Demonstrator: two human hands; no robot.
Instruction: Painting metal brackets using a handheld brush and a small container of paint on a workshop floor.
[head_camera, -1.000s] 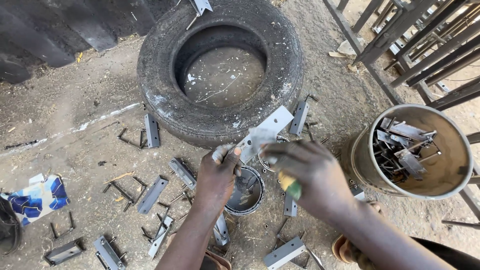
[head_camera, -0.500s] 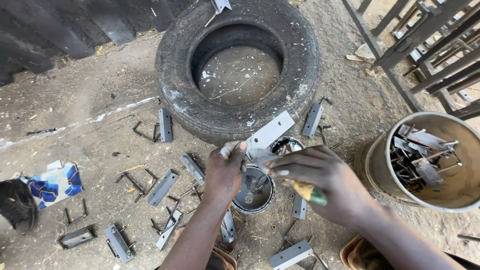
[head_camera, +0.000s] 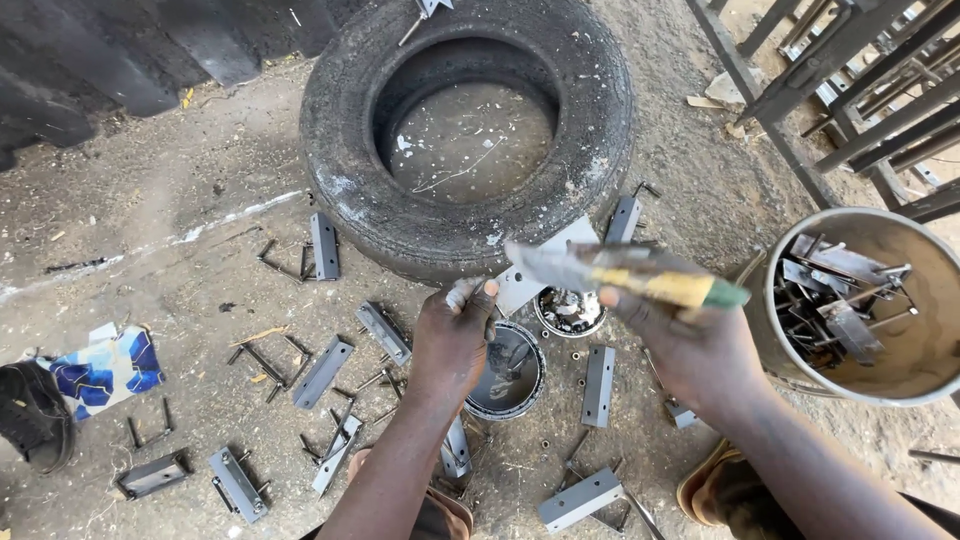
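Bare dirt floor, sandy, littered with scraps; outdoor workshop yard. Dark sheeting at 11 o'clock, welded metal frames at 1 o'clock. Worn car tyre lies flat at 12 o'clock. Blue-and-white patterned packet at 9 o'clock, crumpled, just beside a dark shoe at the left edge. Round metal bucket at 3 o'clock, full of metal brackets and bolts.

Left hand, near centre, fingers pinched closed on the edge of a flat grey metal plate, held up just in front of the tyre's near wall. Right hand, at 4 o'clock from the plate, fingers wrapped shut round a paintbrush with yellow-green handle, bristle end blurred, lying across the plate.

Below the hands: open paint tin with dark contents, small tin just beside it. Grey metal brackets scattered on the floor from 7 to 5 o'clock.
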